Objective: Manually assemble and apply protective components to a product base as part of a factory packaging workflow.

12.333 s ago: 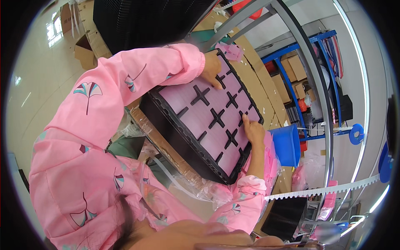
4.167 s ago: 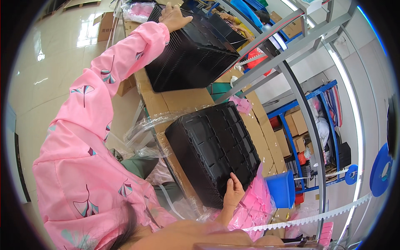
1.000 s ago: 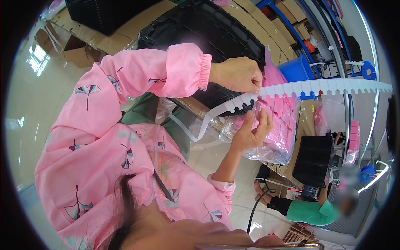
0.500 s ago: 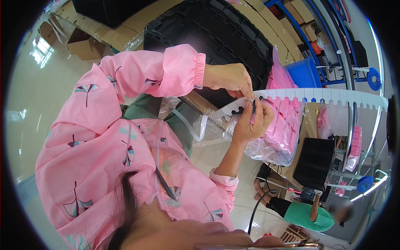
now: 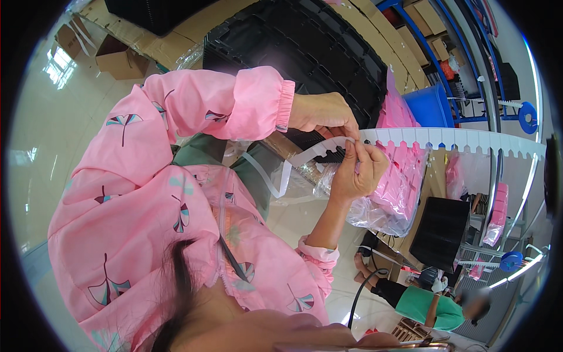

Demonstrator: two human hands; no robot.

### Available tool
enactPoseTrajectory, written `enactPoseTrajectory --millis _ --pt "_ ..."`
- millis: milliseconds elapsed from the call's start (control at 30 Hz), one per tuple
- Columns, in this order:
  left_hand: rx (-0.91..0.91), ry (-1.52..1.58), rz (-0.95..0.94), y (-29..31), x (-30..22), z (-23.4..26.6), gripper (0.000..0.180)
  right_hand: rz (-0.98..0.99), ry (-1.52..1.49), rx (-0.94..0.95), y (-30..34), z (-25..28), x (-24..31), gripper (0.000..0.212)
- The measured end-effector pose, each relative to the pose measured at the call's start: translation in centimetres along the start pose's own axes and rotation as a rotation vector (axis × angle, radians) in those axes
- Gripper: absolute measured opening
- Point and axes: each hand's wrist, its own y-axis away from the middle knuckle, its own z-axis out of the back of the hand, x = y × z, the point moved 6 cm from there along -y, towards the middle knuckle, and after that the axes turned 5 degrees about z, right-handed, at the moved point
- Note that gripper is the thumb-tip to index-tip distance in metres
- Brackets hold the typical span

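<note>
A long white notched strip (image 5: 446,138) runs from the middle of the view out to the right. My left hand (image 5: 321,112) pinches it from above near its left end. My right hand (image 5: 359,171) comes up from below, with its fingertips closed on the same spot of the strip. Just beneath and right of my right hand lies a clear plastic bag of pink parts (image 5: 404,188). A large black ribbed tray (image 5: 305,47) rests on cardboard behind my hands. I cannot tell whether a small part sits between my fingertips.
Cardboard boxes (image 5: 120,58) stand on the floor at upper left. A blue bin (image 5: 434,105) and blue shelving are at upper right. A black tray stack (image 5: 446,234) is at right, and another person in green (image 5: 434,305) sits at lower right.
My right hand has left the bag of pink parts and risen to the strip. Both hands now meet on it near its left end.
</note>
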Motion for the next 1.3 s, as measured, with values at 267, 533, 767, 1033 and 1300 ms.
enactPoseTrajectory --millis 267,533,767,1033,1300 --pt "-0.031 -0.052 -0.052 -0.1 -0.3 0.3 0.015 -0.021 -0.02 0.043 -0.4 -0.3 0.4 0.014" --pt "-0.091 -0.267 -0.358 1.7 -3.3 1.8 0.016 -0.223 -0.101 0.294 -5.0 2.5 -4.2 0.009" --pt "-0.149 -0.471 -0.515 2.9 -4.1 2.6 0.02 -0.296 -0.033 1.331 -5.8 -5.1 -6.6 0.016" --pt "-0.178 -0.506 -0.541 3.7 -4.2 2.7 0.02 -0.244 0.47 1.733 -4.6 -7.4 -6.6 0.028" --pt "-0.16 -0.552 -0.575 3.9 -4.4 3.0 0.02 -0.066 0.281 1.413 -4.7 -8.0 -5.8 0.024"
